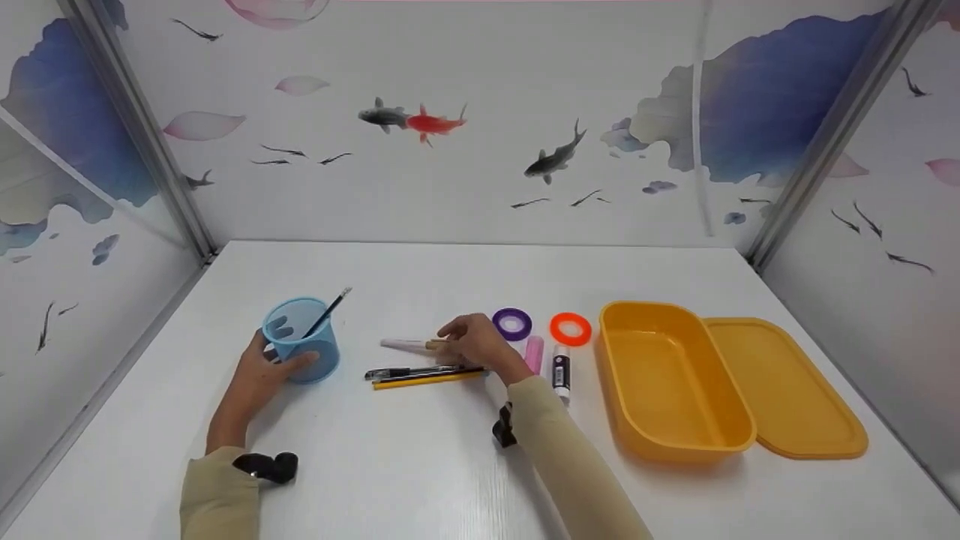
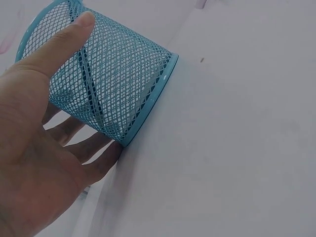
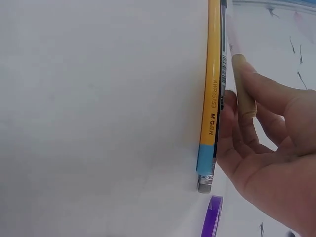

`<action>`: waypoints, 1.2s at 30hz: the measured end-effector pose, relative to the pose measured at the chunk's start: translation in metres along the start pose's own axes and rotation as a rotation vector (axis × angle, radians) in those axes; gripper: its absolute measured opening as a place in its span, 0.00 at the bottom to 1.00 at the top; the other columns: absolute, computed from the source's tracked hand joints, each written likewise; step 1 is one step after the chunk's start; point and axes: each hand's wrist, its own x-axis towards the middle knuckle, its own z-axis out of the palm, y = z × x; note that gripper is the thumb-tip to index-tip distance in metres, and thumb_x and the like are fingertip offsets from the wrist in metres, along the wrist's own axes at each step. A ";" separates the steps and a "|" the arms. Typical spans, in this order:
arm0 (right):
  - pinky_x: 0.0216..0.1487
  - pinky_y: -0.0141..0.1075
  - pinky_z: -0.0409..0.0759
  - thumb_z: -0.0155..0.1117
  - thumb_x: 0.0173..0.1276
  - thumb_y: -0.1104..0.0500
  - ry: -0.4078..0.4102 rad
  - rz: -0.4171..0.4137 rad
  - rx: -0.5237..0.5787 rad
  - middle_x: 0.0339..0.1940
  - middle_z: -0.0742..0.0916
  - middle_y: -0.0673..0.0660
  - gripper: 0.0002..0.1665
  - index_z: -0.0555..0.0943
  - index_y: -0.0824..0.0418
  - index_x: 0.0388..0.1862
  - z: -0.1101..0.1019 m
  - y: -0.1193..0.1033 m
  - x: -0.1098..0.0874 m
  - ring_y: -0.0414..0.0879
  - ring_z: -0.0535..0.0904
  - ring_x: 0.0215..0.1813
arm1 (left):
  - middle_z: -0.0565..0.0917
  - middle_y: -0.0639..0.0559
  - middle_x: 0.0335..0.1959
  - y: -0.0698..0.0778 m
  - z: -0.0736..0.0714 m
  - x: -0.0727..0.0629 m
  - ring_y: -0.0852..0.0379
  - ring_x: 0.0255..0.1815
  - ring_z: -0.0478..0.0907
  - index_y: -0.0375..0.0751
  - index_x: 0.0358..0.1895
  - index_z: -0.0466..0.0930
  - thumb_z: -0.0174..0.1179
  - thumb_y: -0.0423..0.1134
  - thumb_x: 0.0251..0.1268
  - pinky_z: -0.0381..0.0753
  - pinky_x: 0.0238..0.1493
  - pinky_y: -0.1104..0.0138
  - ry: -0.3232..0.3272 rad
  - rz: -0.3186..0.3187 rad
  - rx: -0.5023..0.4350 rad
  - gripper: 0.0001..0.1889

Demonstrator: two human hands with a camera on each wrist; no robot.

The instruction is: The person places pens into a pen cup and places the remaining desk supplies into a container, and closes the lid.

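Head view: bright, even, mostly sharp. Light source out of frame, shadows soft. White bench (image 1: 405,465) picks up a mild sheen near the lower middle. Faint shadow left of the beige right sleeve (image 1: 574,457), another at the foot of the yellow rectangular plastic container (image 1: 667,382), small glossy highlights inside it. Grey metal corner posts (image 1: 832,135) lean outward, wide-lens look. Left wrist: clearly dimmer, grey, low contrast; blue wire-mesh cup (image 2: 113,69) fairly crisp, soft shadow on bench below. Right wrist: hazy, washed out. Print on the yellow pencil with blue band (image 3: 213,74) readable; pale pinkish stick (image 3: 234,37) fades into background.
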 end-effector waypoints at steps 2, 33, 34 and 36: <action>0.48 0.34 0.85 0.73 0.65 0.58 0.017 0.003 0.034 0.48 0.85 0.56 0.19 0.85 0.58 0.54 -0.001 -0.001 0.000 0.46 0.80 0.44 | 0.46 0.33 0.82 0.000 0.000 0.000 0.27 0.81 0.46 0.41 0.82 0.32 0.67 0.59 0.62 0.52 0.79 0.37 -0.002 -0.003 0.001 0.60; 0.51 0.32 0.87 0.71 0.66 0.61 0.268 -0.320 0.489 0.46 0.87 0.60 0.17 0.82 0.64 0.52 0.009 -0.074 -0.028 0.40 0.84 0.45 | 0.45 0.34 0.83 0.001 0.001 0.000 0.29 0.81 0.46 0.42 0.82 0.32 0.67 0.60 0.61 0.52 0.79 0.37 0.002 -0.019 0.005 0.60; 0.51 0.32 0.87 0.70 0.66 0.61 0.272 -0.327 0.492 0.46 0.87 0.60 0.17 0.82 0.64 0.52 0.009 -0.077 -0.029 0.40 0.84 0.45 | 0.46 0.34 0.83 0.001 0.001 0.000 0.29 0.81 0.46 0.42 0.82 0.32 0.67 0.60 0.61 0.52 0.79 0.37 0.002 -0.017 0.004 0.60; 0.50 0.31 0.87 0.70 0.66 0.61 0.285 -0.338 0.489 0.46 0.87 0.59 0.16 0.83 0.63 0.52 0.009 -0.083 -0.031 0.40 0.85 0.45 | 0.46 0.35 0.83 0.001 0.000 0.000 0.29 0.81 0.46 0.43 0.82 0.32 0.67 0.60 0.61 0.52 0.79 0.37 0.003 -0.012 0.003 0.60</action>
